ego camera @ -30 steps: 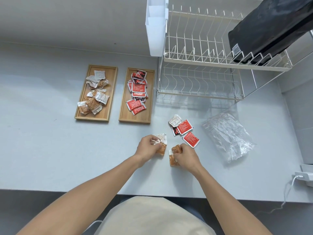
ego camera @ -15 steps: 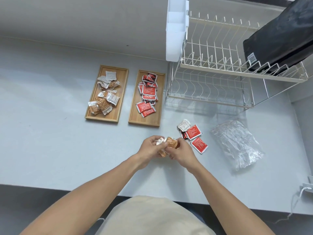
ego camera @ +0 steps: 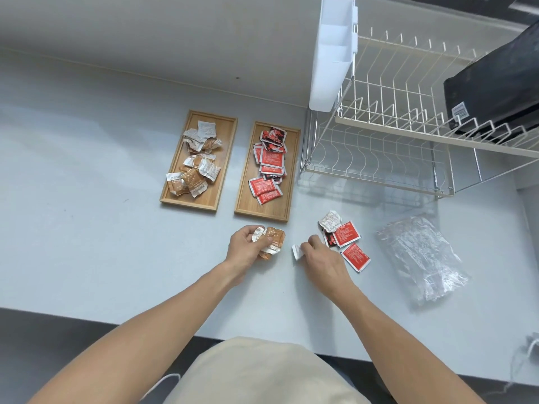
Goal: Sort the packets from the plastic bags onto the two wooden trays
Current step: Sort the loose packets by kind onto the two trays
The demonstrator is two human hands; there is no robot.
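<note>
Two wooden trays lie side by side on the counter. The left tray (ego camera: 226,158) holds several brown-and-white packets (ego camera: 192,179); the right tray (ego camera: 245,185) holds several red packets (ego camera: 271,158). My left hand (ego camera: 246,246) is shut on a small bunch of brown packets (ego camera: 274,239) just below the right tray. My right hand (ego camera: 320,258) rests on the counter with a white packet (ego camera: 297,251) pinched at its fingertips. Loose packets lie right of it: a white one (ego camera: 329,221) and red ones (ego camera: 345,234), (ego camera: 355,257). A crumpled clear plastic bag (ego camera: 423,258) lies further right.
A white wire dish rack (ego camera: 393,147) stands at the back right, with a white plastic caddy (ego camera: 332,53) on its side and a black object (ego camera: 495,91) on top. The counter's front edge runs below my arms. A white cable (ego camera: 528,348) sits at the right edge.
My hands were together on the brown packets; now they have parted. The left keeps the brown bunch and has moved left; the right has gone right toward the loose pile, touching a white packet.
</note>
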